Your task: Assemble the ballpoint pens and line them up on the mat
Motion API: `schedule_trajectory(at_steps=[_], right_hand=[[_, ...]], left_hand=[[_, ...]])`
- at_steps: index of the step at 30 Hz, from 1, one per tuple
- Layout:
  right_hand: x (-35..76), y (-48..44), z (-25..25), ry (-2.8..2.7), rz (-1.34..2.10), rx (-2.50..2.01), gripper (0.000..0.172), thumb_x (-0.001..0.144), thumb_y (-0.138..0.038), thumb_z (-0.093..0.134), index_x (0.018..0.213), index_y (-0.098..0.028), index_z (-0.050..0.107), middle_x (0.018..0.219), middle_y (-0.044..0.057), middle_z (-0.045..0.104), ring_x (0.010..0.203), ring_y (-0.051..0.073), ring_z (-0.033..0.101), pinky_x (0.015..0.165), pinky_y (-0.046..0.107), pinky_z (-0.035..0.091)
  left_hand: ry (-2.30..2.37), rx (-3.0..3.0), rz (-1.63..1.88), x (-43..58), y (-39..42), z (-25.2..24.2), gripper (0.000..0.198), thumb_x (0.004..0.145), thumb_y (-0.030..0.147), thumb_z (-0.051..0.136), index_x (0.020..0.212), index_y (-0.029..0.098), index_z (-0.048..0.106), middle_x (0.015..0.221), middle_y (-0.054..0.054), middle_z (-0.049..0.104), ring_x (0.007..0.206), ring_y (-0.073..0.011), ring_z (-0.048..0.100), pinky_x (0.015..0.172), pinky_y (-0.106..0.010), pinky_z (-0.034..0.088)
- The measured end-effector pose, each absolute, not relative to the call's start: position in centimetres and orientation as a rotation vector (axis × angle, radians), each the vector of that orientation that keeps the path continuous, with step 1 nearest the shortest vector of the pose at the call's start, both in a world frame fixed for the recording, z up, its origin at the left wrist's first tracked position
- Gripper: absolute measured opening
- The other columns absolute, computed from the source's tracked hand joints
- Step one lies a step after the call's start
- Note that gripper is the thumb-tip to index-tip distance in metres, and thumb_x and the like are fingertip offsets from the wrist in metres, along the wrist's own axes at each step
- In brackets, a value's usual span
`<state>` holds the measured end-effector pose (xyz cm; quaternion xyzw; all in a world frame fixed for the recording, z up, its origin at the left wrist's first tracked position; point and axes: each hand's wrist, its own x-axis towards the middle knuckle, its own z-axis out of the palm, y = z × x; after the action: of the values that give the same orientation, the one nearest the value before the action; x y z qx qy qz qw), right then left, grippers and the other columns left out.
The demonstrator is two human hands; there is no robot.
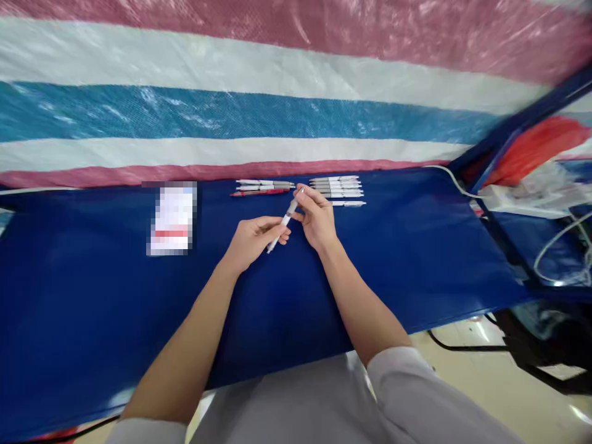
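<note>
A white pen with a grey grip [287,217] is held at a slant above the blue tabletop, between both hands. My left hand [256,240] pinches its lower white end, fingers closed. Around the upper grey end, near the tip, the fingers of my right hand [318,219] are closed. Just beyond the hands lie two groups of pens. The left group has white and grey pens [259,184] and a red pen [260,193]. In the right group, several white and grey pens [340,185] lie side by side, partly hidden by my right hand.
A blurred-out white and red rectangular item [172,221] lies on the blue table [115,308] at left. Behind stands a striped plastic sheet [231,114]. At right are a dark frame post [518,123], a red plastic bag [541,145] and a white cable [456,179].
</note>
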<state>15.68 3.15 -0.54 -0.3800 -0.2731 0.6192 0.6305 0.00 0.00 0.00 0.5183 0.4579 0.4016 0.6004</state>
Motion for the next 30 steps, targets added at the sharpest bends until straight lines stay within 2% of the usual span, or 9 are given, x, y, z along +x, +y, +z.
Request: schedule_trajectory(at_steps=[11, 19, 23, 30], right_hand=[[15.8, 2.9, -0.4, -0.647, 1.449, -0.779, 0.02, 0.071, -0.027, 0.075, 0.091, -0.025, 0.073, 0.086, -0.004, 0.076, 0.077, 0.013, 0.072, 0.065, 0.024, 0.06], [15.7, 3.1, -0.6, -0.664, 1.372, -0.797, 0.024, 0.067, -0.029, 0.081, 0.089, -0.027, 0.071, 0.084, -0.006, 0.073, 0.076, 0.011, 0.07, 0.069, 0.025, 0.061], [15.8, 3.1, -0.7, -0.642, 1.388, -0.825, 0.025, 0.066, -0.028, 0.081, 0.089, -0.027, 0.072, 0.079, -0.006, 0.072, 0.071, 0.011, 0.068, 0.068, 0.026, 0.062], [15.9, 3.1, -0.7, -0.622, 1.478, -0.795, 0.022, 0.07, -0.027, 0.077, 0.092, -0.026, 0.073, 0.086, -0.005, 0.076, 0.075, 0.012, 0.072, 0.064, 0.023, 0.061]], left_hand=[[1.095, 1.257, 0.939, 0.4, -0.2, -0.4, 0.036, 0.08, 0.043, 0.076, 0.102, 0.015, 0.076, 0.087, -0.008, 0.077, 0.072, -0.0184, 0.071, 0.073, -0.033, 0.059], [1.234, 1.423, 1.084, 1.2, -0.6, -0.6, 0.037, 0.082, 0.043, 0.072, 0.105, 0.014, 0.075, 0.089, -0.008, 0.077, 0.071, -0.0176, 0.071, 0.076, -0.033, 0.06], [1.13, 1.371, 0.966, 0.7, -0.5, -0.3, 0.038, 0.085, 0.045, 0.069, 0.105, 0.013, 0.074, 0.087, -0.009, 0.076, 0.07, -0.0176, 0.071, 0.074, -0.033, 0.059], [0.968, 1.111, 0.841, 0.0, -0.1, -0.4, 0.033, 0.082, 0.043, 0.073, 0.101, 0.016, 0.076, 0.09, -0.009, 0.076, 0.076, -0.0177, 0.07, 0.074, -0.031, 0.058]])
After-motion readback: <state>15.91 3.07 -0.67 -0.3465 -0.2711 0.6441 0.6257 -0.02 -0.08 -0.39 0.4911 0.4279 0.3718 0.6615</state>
